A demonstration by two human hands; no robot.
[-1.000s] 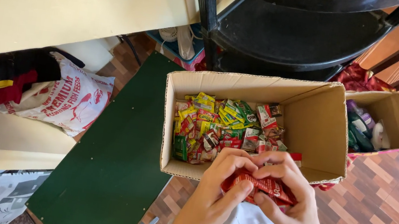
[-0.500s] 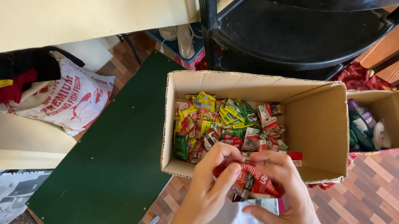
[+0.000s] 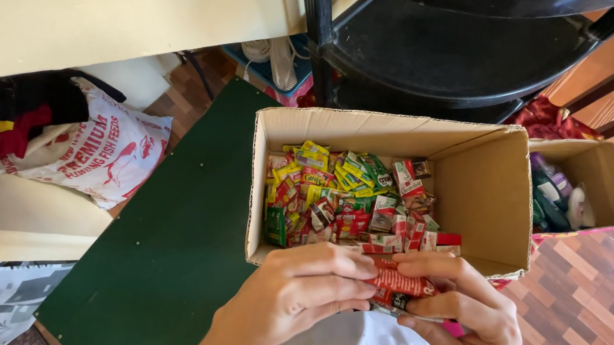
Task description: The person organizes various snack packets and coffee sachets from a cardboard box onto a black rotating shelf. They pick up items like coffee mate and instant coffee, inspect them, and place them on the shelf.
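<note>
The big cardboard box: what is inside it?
The box holds many small sachets, red, green and yellow, piled at its left end. Its right end shows bare cardboard. What lies under the pile is covered.

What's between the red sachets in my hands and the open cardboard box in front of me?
Nothing visible. Both hands, left and right, hold the red sachets just short of the cardboard box's near wall; its top is open, with only loose sachets inside.

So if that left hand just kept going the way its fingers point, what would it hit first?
The left hand points right, across the red sachets it pinches, so it would likely meet the right hand gripping their other end. Depth is hard to judge here.
</note>
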